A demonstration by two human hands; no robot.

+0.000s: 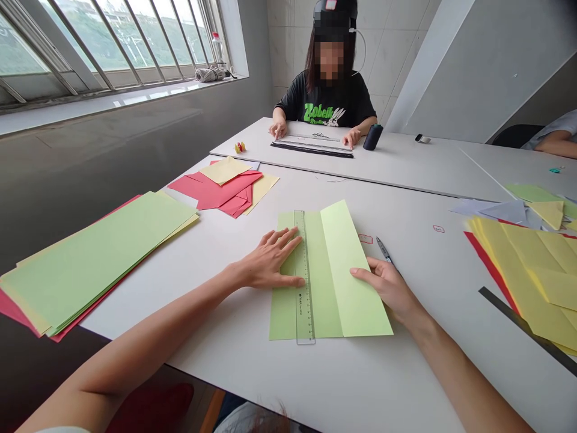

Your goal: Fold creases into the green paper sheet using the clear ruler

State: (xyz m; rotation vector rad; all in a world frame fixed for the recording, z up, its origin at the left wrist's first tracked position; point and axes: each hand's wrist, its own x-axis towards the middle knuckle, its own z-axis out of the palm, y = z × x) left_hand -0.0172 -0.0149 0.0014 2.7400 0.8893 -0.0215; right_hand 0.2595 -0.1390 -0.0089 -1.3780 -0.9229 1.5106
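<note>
My left hand (270,261) lay flat and open, palm down on the left part of a light green paper sheet (324,300). Its fingertips (293,239) touched the long edge of a clear plastic ruler (305,282) and pinned it there; nothing was clasped. My right hand (391,287) sat at the sheet's right edge with the thumb on top of the folded-over flap (351,258). Its other fingers were hidden, so I could not tell whether they pinched the paper or only rested beside it. A slim pen (383,246) poked out from behind that hand, and I could not tell whether it was held or lying loose.

The sheet lay between my two hands, near the front edge of the white table (252,373). Its long axis ran straight away from me. The ruler ran the same way, left of the flap's fold line and touching the left hand. So the left hand was nearer the ruler, the right nearer the flap.

Further out, a stack of large green sheets (99,252) lay at far left, with red and yellow cut papers (225,186) beyond it. At right, yellow sheets (532,264) lay beside a black strip (518,319). Across the table another person (329,102) rested both hands by a long dark bar (311,147).
</note>
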